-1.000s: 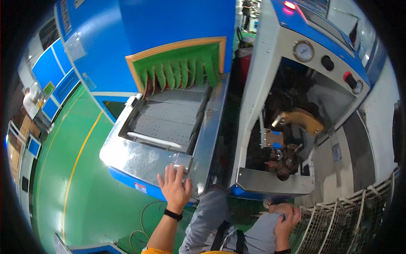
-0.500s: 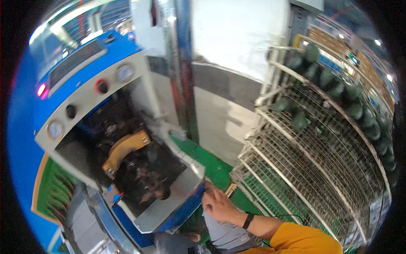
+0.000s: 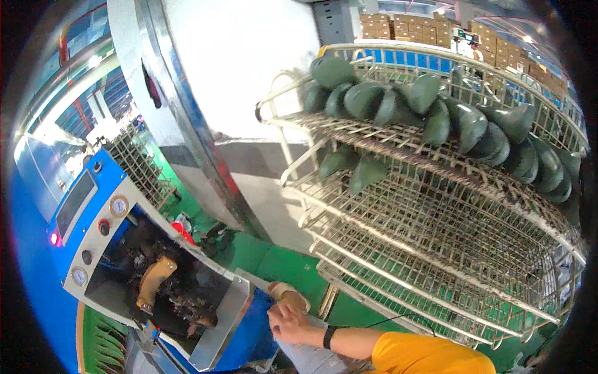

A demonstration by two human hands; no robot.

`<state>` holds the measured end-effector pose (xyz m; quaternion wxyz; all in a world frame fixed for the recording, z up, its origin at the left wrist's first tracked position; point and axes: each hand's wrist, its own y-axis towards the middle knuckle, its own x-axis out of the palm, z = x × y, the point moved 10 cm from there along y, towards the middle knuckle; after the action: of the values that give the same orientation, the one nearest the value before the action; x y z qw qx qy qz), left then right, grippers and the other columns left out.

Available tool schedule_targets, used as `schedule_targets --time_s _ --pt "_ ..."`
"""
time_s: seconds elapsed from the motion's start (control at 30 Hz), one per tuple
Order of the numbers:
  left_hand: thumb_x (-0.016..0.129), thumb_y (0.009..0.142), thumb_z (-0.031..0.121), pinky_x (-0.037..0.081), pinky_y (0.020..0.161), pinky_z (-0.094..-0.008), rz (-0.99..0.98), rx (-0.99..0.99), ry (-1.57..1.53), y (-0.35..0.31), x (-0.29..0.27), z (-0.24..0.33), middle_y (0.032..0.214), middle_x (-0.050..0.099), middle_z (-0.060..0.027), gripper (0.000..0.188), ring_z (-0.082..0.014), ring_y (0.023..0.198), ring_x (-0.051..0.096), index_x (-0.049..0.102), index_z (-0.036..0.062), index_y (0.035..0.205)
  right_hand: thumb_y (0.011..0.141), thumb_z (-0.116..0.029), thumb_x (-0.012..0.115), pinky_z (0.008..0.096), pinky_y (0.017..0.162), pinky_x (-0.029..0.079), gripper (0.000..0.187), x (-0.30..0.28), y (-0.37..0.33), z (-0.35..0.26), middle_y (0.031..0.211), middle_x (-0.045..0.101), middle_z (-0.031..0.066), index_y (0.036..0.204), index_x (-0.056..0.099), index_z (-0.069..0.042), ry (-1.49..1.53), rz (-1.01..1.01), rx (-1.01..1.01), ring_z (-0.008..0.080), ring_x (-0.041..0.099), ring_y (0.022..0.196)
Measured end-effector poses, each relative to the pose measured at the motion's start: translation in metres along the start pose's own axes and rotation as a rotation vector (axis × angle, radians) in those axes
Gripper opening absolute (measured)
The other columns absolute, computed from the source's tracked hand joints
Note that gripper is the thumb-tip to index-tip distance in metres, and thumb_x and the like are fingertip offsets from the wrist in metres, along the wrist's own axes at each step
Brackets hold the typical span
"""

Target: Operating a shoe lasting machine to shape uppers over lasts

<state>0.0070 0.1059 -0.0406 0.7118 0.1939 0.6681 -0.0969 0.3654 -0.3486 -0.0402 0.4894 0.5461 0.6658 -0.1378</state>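
My right hand [image 3: 289,321], with a black band at the wrist and a yellow sleeve, rests on my leg in light grey torn jeans [image 3: 299,354]. Its fingers lie loosely bent, and nothing shows in them. Just left of it is the front corner of a blue and grey machine [image 3: 232,321]. A curved tan pad [image 3: 156,282] sits in that machine's dark opening among metal parts. My left hand is out of sight.
To the right stands a tiered wire rack [image 3: 436,218]. Dark green rounded pieces like shoe lasts [image 3: 364,100] line its top tier, with two lower down. A metal-edged pillar [image 3: 187,106] rises behind. Green floor [image 3: 280,262] shows between machine and rack.
My view has swung to the right, so the machine sits further left and more of the rack shows. My right hand stays on my leg.
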Motion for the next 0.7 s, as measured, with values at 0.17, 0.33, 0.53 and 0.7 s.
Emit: schedule_targets --time_s 0.17,0.33,0.53,0.7 --pt "0.042 0.103 0.042 0.036 0.104 -0.0737 -0.130 0.167 0.424 0.017 0.025 0.010 0.157 0.040 -0.0146 0.058 -0.0370 0.147 0.033 0.041 0.0157 0.154 0.087 -0.034 0.066 0.0658 0.097 0.047 0.066 0.015 -0.004 0.008 0.148 0.040 0.0257 0.149 0.049 -0.019 0.031 -0.050 0.029 0.0495 0.043 0.133" --pt "0.041 0.104 0.033 0.036 0.112 -0.0640 -0.096 0.098 0.211 0.028 0.050 -0.008 0.160 0.037 -0.0107 0.053 -0.0400 0.145 0.034 0.043 0.0103 0.151 0.089 -0.038 0.064 0.0663 0.100 0.044 0.065 0.007 -0.008 0.023 0.148 0.039 0.0265 0.149 0.048 -0.018 0.041 -0.036 0.052 0.0519 0.046 0.130" --pt "0.043 0.103 0.034 0.041 0.108 -0.0621 0.011 0.101 0.191 -0.008 0.000 0.008 0.157 0.040 -0.0128 0.050 -0.0392 0.140 0.042 0.049 0.0094 0.147 0.089 -0.043 0.063 0.0653 0.101 0.044 0.061 -0.003 -0.017 0.027 0.147 0.039 0.0269 0.145 0.054 -0.022 0.018 -0.029 0.067 0.0532 0.050 0.125" --pt "0.053 0.096 0.045 0.048 0.099 -0.0564 -0.001 0.113 0.188 -0.020 -0.003 0.047 0.148 0.051 -0.0088 0.050 -0.0399 0.125 0.054 0.062 0.0141 0.135 0.089 -0.047 0.062 0.0645 0.109 0.035 0.061 0.009 -0.025 0.068 0.150 0.036 0.0289 0.145 0.054 -0.025 0.007 -0.028 0.136 0.0552 0.044 0.128"
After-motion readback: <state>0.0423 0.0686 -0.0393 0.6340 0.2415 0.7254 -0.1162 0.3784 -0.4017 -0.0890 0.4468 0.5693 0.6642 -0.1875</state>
